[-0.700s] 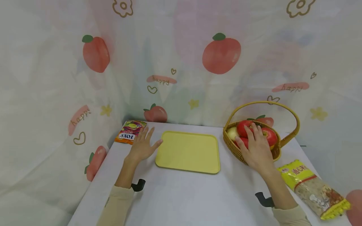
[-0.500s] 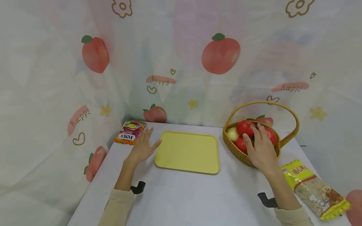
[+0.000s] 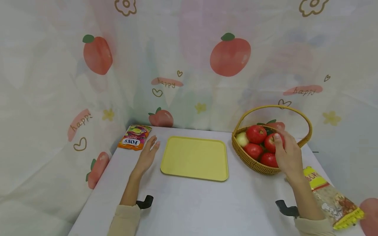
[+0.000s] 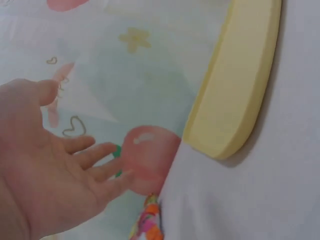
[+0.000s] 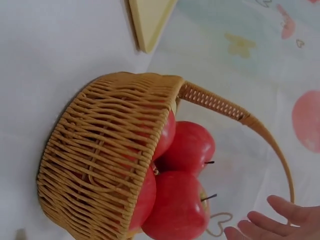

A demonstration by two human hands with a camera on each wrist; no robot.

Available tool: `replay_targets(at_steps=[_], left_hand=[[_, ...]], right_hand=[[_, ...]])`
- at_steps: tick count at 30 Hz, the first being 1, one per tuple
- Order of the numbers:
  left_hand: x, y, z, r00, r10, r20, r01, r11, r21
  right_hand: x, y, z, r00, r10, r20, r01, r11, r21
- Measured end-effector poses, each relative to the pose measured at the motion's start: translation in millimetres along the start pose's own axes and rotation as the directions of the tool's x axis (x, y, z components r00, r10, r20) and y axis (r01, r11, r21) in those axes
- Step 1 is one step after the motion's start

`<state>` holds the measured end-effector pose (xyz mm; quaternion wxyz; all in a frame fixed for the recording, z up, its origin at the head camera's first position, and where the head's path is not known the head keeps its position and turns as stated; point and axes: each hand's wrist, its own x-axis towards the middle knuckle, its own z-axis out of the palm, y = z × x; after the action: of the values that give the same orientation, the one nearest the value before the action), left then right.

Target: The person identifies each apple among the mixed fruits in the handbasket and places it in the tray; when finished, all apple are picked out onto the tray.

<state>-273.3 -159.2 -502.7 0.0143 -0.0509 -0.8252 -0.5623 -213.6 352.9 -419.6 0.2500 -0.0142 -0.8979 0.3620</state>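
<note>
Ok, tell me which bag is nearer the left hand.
The purple-and-orange FOX'S bag, close to the left hand; the yellow-ended bag lies over by the right forearm.

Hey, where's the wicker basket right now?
In the head view, the wicker basket stands on the right, beyond the yellow tray, beside the right hand.

The right hand (image 3: 290, 159) blocks my sight of the right end of the basket (image 3: 251, 162), its forearm (image 3: 306, 198) covers part of the yellow-ended packet (image 3: 334, 200), and the smallest print on the candy bag (image 3: 136, 136) is unreadable.
</note>
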Motion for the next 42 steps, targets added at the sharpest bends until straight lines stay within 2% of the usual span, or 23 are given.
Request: replay_targets(at_steps=[4,8,10,14,18,25,29,33,37,40,42], left_hand=[[-3.4,-6.4,4.3,0.999,-0.032,-0.024,0.027,0.985,-0.170],[-7.9,-10.3,12.4,0.995,-0.094,-0.015,0.084,0.942,-0.324],[-10.5,-11.9,17.1,0.993,-0.120,-0.011,0.108,0.922,-0.371],[-14.0,-18.0,25.7,0.986,-0.164,-0.036,0.136,0.905,-0.404],[-16.5,-23.7,31.9,0.975,-0.214,-0.054,0.173,0.892,-0.418],[-18.5,-30.4,39.7,0.971,-0.239,-0.025,0.189,0.825,-0.532],[-17.6,-33.3,44.0,0.969,-0.245,-0.017,0.199,0.823,-0.532],[-16.5,-40.0,47.1,0.970,-0.242,-0.018,0.194,0.817,-0.542],[-15.8,-47.4,48.7,0.967,-0.255,-0.016,0.193,0.772,-0.605],[-15.0,-51.2,49.0,0.958,-0.285,-0.018,0.209,0.743,-0.636],[-14.8,-52.8,49.3,0.955,-0.296,-0.022,0.213,0.735,-0.644]], right_hand=[[4.2,4.6,-11.2,0.995,0.093,0.016,-0.094,0.996,0.010],[10.0,13.5,-19.9,0.979,0.195,0.054,-0.195,0.981,0.007],[13.5,18.2,-22.4,0.969,0.237,0.066,-0.239,0.971,0.016],[20.5,26.3,-24.7,0.947,0.300,0.112,-0.304,0.953,0.016],[25.6,32.9,-25.7,0.928,0.329,0.174,-0.345,0.936,0.069],[30.2,37.2,-27.6,0.898,0.371,0.238,-0.414,0.893,0.173],[32.6,38.3,-26.6,0.872,0.414,0.261,-0.466,0.866,0.184],[35.5,44.4,-22.7,0.858,0.438,0.267,-0.494,0.846,0.199],[37.0,55.2,-19.3,0.841,0.468,0.271,-0.533,0.803,0.268],[38.4,61.6,-16.4,0.823,0.503,0.263,-0.567,0.758,0.322],[39.7,63.2,-14.7,0.813,0.523,0.257,-0.583,0.731,0.354]])
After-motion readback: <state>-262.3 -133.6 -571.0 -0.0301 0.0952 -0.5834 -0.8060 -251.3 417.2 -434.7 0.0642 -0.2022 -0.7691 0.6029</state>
